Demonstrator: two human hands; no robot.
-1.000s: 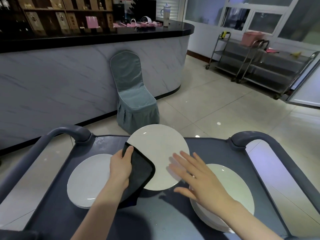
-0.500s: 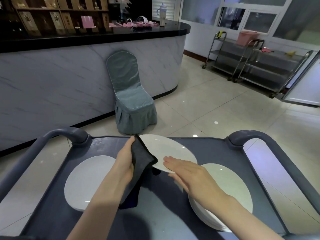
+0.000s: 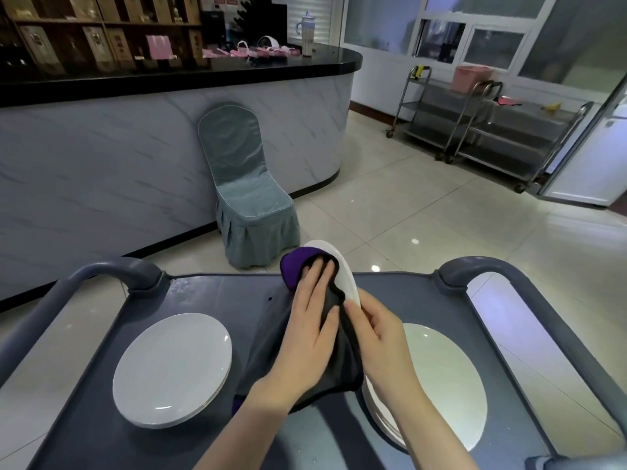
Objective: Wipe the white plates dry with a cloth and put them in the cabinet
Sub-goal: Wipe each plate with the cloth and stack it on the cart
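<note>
A white plate [image 3: 342, 271] stands nearly on edge above the middle of the grey cart tray [image 3: 210, 293]. My left hand [image 3: 305, 329] presses a dark cloth [image 3: 336, 364] with a purple side flat against the plate's left face, fingers straight. My right hand [image 3: 375, 334] grips the plate's near rim, fingers curled around its right side. A stack of white plates [image 3: 173, 366] lies on the tray's left. Another stack of plates [image 3: 437, 385] lies on the right, partly under my right forearm.
The cart has grey tubular handles at the left [image 3: 112, 269] and right [image 3: 492, 266]. A covered teal chair [image 3: 246, 195] stands just beyond the cart against a marble-fronted counter [image 3: 135, 154]. Metal trolleys [image 3: 481, 127] stand at the far right on the tiled floor.
The plate has tipped from lying almost flat to standing nearly on edge. My left hand moved the cloth onto its left face; my right hand went from flat on top to gripping the rim.
</note>
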